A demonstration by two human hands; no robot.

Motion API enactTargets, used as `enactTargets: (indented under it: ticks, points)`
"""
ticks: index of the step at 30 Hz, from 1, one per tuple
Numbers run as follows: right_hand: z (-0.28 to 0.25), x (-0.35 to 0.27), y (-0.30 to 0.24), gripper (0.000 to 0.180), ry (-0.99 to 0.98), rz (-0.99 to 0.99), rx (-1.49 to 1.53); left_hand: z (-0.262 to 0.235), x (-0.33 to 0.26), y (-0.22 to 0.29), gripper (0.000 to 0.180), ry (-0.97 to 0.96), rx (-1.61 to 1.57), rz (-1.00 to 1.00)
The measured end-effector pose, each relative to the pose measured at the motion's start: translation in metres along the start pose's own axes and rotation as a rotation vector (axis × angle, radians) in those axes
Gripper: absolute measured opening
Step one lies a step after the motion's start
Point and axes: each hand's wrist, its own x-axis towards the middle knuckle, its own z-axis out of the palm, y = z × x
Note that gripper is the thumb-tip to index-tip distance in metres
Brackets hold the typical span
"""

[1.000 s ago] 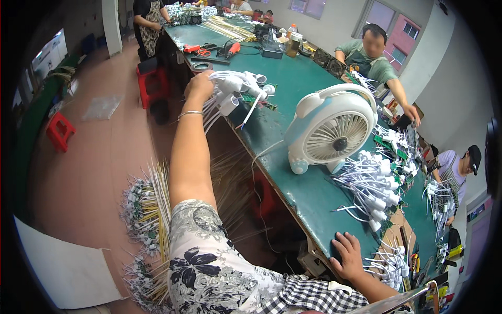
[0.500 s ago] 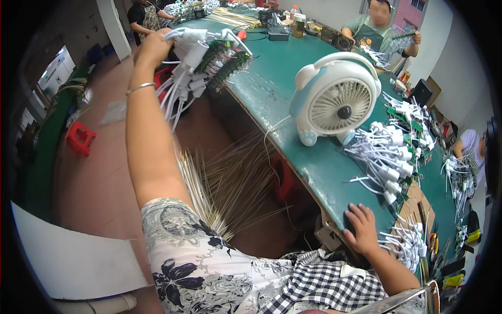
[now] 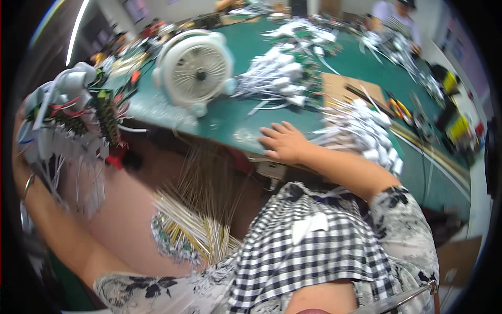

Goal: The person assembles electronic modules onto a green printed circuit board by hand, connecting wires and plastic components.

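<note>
At the far left, my left hand (image 3: pixel 20 144) grips a bundle of white cables with green circuit boards (image 3: pixel 78 112). White cylindrical parts and thin red wires show in the bundle, which hangs clear of the table and hides most of my fingers. My right hand (image 3: pixel 285 142) rests with fingers spread at the near edge of the green table (image 3: pixel 219 131) and holds nothing. Just right of it lies a pile of white cable pieces (image 3: pixel 361 128). A larger heap of white cable assemblies (image 3: pixel 280 76) sits farther back.
A white fan (image 3: pixel 198 73) stands on the table. Long thin wires (image 3: pixel 204 225) stick out below the table edge. Pliers (image 3: pixel 400 107) and a brown board (image 3: pixel 348 89) lie to the right. A person (image 3: pixel 395 23) sits at the far side behind more cables.
My view has turned to the right. My left arm, with the cable bundle in hand, now reaches to the far left. The right hand still lies at the table edge.
</note>
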Motion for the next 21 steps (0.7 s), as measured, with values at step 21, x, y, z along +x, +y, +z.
enactTargets:
  ticks: [21]
  points:
    - [-0.097,-0.372,0.037,0.018,1.076,0.928,0.833,0.333,-0.047,0.375,0.037,-0.250,0.066,0.357]
